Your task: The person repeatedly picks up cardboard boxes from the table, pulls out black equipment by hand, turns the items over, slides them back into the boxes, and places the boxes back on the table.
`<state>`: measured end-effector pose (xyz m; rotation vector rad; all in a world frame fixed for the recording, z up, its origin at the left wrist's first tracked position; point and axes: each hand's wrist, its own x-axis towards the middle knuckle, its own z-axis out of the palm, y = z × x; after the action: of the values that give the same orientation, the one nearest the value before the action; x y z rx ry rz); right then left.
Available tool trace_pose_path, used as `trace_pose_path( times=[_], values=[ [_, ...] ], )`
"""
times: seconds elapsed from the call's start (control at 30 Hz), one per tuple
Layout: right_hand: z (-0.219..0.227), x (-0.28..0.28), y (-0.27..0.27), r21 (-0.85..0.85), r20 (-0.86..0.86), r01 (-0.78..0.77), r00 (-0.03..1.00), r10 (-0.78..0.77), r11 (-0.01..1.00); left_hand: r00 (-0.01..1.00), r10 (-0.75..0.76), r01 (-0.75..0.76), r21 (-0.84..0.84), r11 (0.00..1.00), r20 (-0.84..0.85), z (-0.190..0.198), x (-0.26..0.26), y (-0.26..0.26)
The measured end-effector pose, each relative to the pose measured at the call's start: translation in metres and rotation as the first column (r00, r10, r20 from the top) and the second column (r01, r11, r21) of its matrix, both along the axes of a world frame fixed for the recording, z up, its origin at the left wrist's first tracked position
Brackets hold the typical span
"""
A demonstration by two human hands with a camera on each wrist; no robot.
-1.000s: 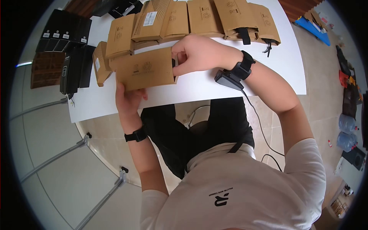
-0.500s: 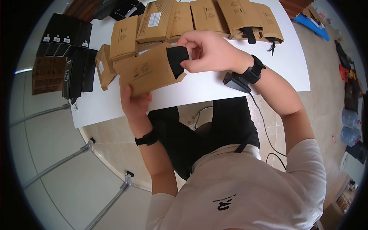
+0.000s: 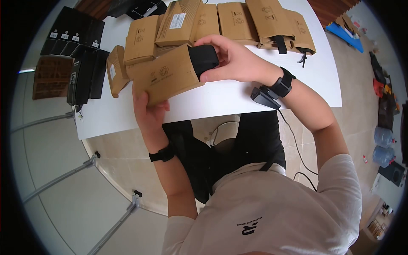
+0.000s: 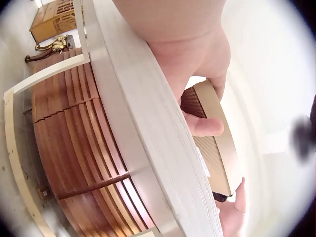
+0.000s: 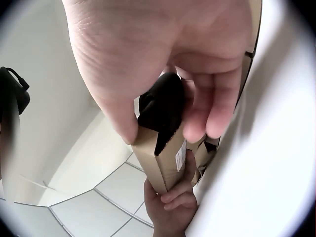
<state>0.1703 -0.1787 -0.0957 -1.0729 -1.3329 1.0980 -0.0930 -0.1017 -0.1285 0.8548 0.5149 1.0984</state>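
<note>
My left hand (image 3: 146, 114) grips the lower left end of a brown cardboard box (image 3: 165, 78) above the near side of the white table (image 3: 199, 102). A black, soft-looking item (image 3: 204, 58) sticks out of the box's right end; its inner part is hidden inside the cardboard. Around that item are the thumb and fingers of my right hand (image 3: 240, 63). In the right wrist view the thumb lies at the carton's edge, with the fingers on the other side of the black item (image 5: 163, 101). A white label shows on the box's side there.
A row of brown boxes (image 3: 238, 25) lies along the back of the table, two with black straps or cords hanging out. One small brown box (image 3: 115, 72) stands at the left. Black boxes (image 3: 87, 78) are stacked beyond it. A cable (image 3: 293, 140) trails from the right wrist's camera.
The black item has come out of the box's right end, drawn by my right hand, and more of it shows now. The box has tilted, its right end rising away from the body.
</note>
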Motion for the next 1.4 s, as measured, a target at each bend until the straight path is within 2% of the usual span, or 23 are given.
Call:
trace_pose_path(
  times=[0.13,0.27,0.33,0.4,0.43,0.47,0.53,0.6,0.63,0.67,0.7,0.73,0.77,0.93,1.0,1.07,1.13,1.17,1.23,1.27,1.33,1.37,1.4],
  values=[
    [-0.002,0.007,0.003,-0.002,0.077,-0.03,0.997,0.03,1.0,0.997,-0.081,0.081,0.028,0.996,0.0,-0.004,-0.007,0.004],
    [0.011,0.01,-0.004,-0.001,0.144,0.033,0.989,-0.033,0.999,0.998,-0.069,0.069,0.019,0.997,-0.005,-0.005,-0.008,0.004],
    [0.012,0.011,-0.004,0.017,0.141,0.041,0.989,-0.044,0.999,0.993,-0.092,0.093,-0.015,0.996,0.07,-0.007,-0.013,0.007],
    [0.01,0.01,-0.002,0.109,-0.19,0.07,0.981,-0.048,0.992,0.985,-0.112,0.115,-0.021,0.993,0.129,-0.013,-0.018,0.011],
    [0.017,0.012,-0.004,0.032,-0.223,0.044,0.974,-0.036,0.998,0.973,-0.132,0.14,-0.032,0.99,0.188,-0.014,-0.02,0.013],
    [0.015,0.014,-0.003,0.034,-0.224,0.04,0.974,-0.031,0.999,0.974,-0.128,0.136,-0.03,0.99,0.187,-0.017,-0.021,0.013],
    [0.009,0.016,0.003,0.072,-0.299,0.035,0.954,-0.012,0.997,0.98,0.092,-0.04,-0.275,0.961,0.178,-0.009,-0.014,0.008],
    [0.007,0.013,0.006,0.087,-0.345,0.042,0.939,-0.01,0.995,0.974,0.149,-0.095,-0.292,0.952,0.17,0.001,-0.003,0.002],
    [0.008,0.013,0.006,-0.008,-0.363,0.017,0.932,-0.018,1.0,0.966,0.204,-0.147,-0.313,0.938,0.158,0.004,-0.001,0.001],
    [0.008,0.012,0.006,-0.103,-0.381,-0.01,0.924,-0.03,0.995,0.966,0.205,-0.149,-0.309,0.94,0.159,0.001,-0.004,0.002],
    [0.01,0.011,0.006,-0.099,-0.381,-0.01,0.924,-0.029,0.995,0.989,0.084,-0.072,-0.101,0.992,0.12,-0.003,-0.006,0.003],
    [0.012,0.01,0.005,-0.175,-0.458,-0.059,0.889,-0.028,0.983,0.998,-0.029,0.023,0.105,0.994,0.055,-0.006,-0.008,0.003],
    [0.013,0.01,0.005,-0.246,-0.53,-0.113,0.847,-0.036,0.963,0.998,-0.031,0.025,0.106,0.994,0.055,-0.009,-0.01,0.004],
    [0.009,0.013,0.005,-0.24,-0.572,-0.05,0.815,-0.099,0.969,0.997,-0.063,0.071,0.268,0.961,-0.038,-0.005,-0.005,0.004],
    [0.012,0.015,0.004,-0.214,-0.588,-0.02,0.801,-0.112,0.977,0.999,-0.044,0.046,0.221,0.974,-0.016,-0.009,-0.01,0.01],
    [0.014,0.017,0.004,-0.165,-0.629,0.099,0.756,-0.182,0.981,1.0,-0.018,0.017,0.176,0.984,0.004,-0.012,-0.013,0.012],
    [0.014,0.018,0.004,-0.174,-0.634,0.109,0.748,-0.196,0.979,0.994,0.001,-0.013,0.103,0.995,0.11,-0.011,-0.014,0.007],
    [0.013,0.018,0.005,-0.168,-0.613,0.092,0.77,-0.177,0.981,0.994,0.006,-0.017,0.103,0.995,0.107,-0.012,-0.013,0.007],
    [0.012,0.015,0.005,-0.179,-0.584,0.055,0.797,-0.151,0.982,0.969,-0.217,0.193,0.189,0.963,0.117,-0.014,-0.011,0.011],
    [0.013,0.013,0.004,-0.179,-0.586,0.054,0.796,-0.15,0.982,0.969,-0.217,0.193,0.189,0.963,0.115,-0.014,-0.012,0.009],
    [0.015,0.01,0.004,-0.188,-0.494,0.089,0.852,-0.172,0.978,0.991,-0.128,0.131,0.106,0.986,-0.03,-0.007,-0.009,0.005],
    [0.014,0.011,0.005,-0.195,-0.479,0.097,0.859,-0.181,0.976,0.99,-0.134,0.137,0.103,0.985,-0.03,-0.004,-0.006,0.002],
    [0.015,0.011,0.004,-0.199,-0.48,0.101,0.857,-0.187,0.975,0.996,-0.067,0.072,0.077,0.994,-0.065,0.002,-0.001,-0.002]
  ],
)
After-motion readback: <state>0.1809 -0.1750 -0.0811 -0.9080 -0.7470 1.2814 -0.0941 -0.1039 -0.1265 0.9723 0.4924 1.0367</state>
